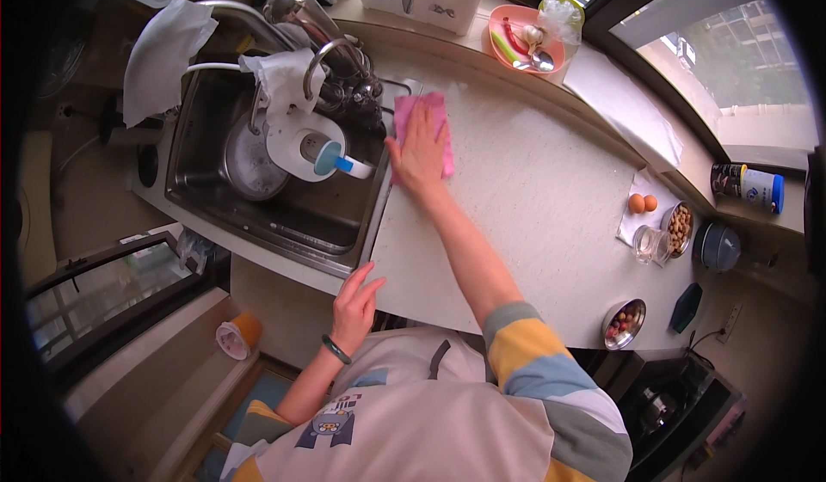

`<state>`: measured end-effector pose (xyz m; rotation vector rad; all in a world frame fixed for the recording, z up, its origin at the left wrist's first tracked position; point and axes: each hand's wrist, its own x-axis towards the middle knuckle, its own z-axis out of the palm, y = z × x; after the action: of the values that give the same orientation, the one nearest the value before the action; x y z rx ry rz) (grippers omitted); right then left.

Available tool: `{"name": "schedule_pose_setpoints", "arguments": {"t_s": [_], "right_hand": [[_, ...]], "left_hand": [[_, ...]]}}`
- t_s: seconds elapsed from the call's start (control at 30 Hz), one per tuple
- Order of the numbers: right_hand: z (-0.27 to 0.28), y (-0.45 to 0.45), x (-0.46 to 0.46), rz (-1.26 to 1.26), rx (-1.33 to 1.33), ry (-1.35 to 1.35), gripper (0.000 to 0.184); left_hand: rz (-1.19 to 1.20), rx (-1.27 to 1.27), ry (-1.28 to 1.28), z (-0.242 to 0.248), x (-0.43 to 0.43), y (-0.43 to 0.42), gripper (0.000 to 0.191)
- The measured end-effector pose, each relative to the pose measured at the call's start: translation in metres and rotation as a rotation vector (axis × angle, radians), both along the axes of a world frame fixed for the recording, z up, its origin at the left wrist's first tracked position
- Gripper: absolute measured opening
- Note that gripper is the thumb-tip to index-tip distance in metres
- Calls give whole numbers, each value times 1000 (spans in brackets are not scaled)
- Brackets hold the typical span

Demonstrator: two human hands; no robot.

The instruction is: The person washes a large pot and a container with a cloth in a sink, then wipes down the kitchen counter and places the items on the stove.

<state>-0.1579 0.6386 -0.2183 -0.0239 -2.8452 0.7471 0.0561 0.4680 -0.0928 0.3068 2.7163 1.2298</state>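
Note:
My right hand (421, 150) lies flat on a pink cloth (405, 109), pressing it against the pale countertop (516, 179) beside the sink's right rim. The fingers are spread a little over the cloth. My left hand (355, 308), with a dark bangle at the wrist, hovers by the counter's front edge near the sink corner. It holds nothing, and its fingers are apart. In the stainless steel sink (310, 224) sits a metal bowl (258, 175) of sudsy water. A white vessel (284, 150) with a light blue part overlaps the bowl.
A faucet (316, 72) rises behind the sink, with white paper or cloth sheets draped nearby. A pink plate (500, 21) with garlic stands on the ledge. Rightward are two eggs (643, 203), a glass jar (648, 244), a bowl of peanuts (679, 227) and another metal bowl (635, 330).

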Motion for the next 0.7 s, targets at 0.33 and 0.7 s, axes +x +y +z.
{"name": "schedule_pose_setpoints", "arguments": {"t_s": [0.33,0.7], "right_hand": [[21,-83,254,166,-62,-248,85],[7,49,136,-8,228,-64,50]], "left_hand": [[-66,-28,42,10,11,-2,28],[49,-12,60,17,29,-14,27]]}}
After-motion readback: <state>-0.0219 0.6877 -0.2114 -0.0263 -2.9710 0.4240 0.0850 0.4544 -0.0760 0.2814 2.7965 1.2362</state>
